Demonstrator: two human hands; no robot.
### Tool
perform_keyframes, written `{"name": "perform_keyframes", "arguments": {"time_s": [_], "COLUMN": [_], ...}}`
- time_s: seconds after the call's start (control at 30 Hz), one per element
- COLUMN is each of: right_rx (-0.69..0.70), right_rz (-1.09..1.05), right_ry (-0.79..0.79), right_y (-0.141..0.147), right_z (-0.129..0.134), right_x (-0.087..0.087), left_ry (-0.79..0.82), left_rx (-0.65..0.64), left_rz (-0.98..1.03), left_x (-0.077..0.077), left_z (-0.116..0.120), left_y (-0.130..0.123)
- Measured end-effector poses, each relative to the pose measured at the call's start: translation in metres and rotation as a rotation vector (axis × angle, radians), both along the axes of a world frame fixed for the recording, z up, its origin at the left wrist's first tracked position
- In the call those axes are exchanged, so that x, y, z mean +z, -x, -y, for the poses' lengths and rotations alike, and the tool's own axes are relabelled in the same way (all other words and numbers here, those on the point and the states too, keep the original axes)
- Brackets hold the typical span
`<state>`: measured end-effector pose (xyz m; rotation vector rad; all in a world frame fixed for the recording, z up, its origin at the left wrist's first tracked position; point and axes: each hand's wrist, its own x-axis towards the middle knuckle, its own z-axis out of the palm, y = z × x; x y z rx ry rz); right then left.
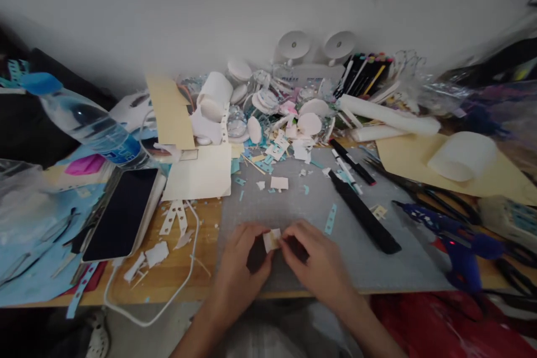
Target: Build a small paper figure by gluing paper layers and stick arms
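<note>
Near the front edge of the grey cutting mat (260,212), a small piece of cream paper (272,240) is held between both hands. My left hand (245,257) pinches its left side with thumb and forefinger. On the right side, my right hand (310,257) grips the same piece between its fingertips. The paper looks bent or folded, though its exact shape is hard to make out. Beyond the hands lies a small pale paper rectangle (279,183). A blue punched strip (330,219) rests right of my right hand.
A black cutter-like tool (363,212), a blue glue gun (455,240) and black scissors (428,196) lie on the right. Left are a phone (121,212), a white cable (193,251) and a leaning water bottle (90,123). Craft scraps (272,100) pile up along the wall.
</note>
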<state>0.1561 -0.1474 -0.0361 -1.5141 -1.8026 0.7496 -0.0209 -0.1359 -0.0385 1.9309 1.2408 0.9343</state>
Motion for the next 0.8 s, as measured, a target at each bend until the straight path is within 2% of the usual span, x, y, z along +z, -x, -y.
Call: {"name": "perform_keyframes", "arguments": {"time_s": [0.23, 0.4, 0.5, 0.67, 0.8], "right_rx": [-0.043, 0.045, 0.051, -0.01, 0.035], "right_rz": [0.029, 0.113, 0.11, -0.204, -0.448], "right_ry": [0.037, 0.034, 0.037, 0.216, 0.377], "right_y": [-0.014, -0.009, -0.007, -0.01, -0.006], "right_z": [0.002, 0.001, 0.0, 0.004, 0.003], "right_x": [0.0, 0.005, 0.005, 0.009, 0.015], "left_ry": [0.001, 0.014, 0.03, 0.107, 0.156], "left_rx": [-0.003, -0.029, -0.038, -0.026, -0.01], "left_rz": [-0.041, -0.028, -0.011, 0.117, 0.238], "left_x": [0.002, 0.004, 0.005, 0.01, 0.014], "left_z": [0.0, 0.0, -0.001, 0.0, 0.002], "left_y": [-0.002, -0.002, -0.001, 0.004, 0.007]}}
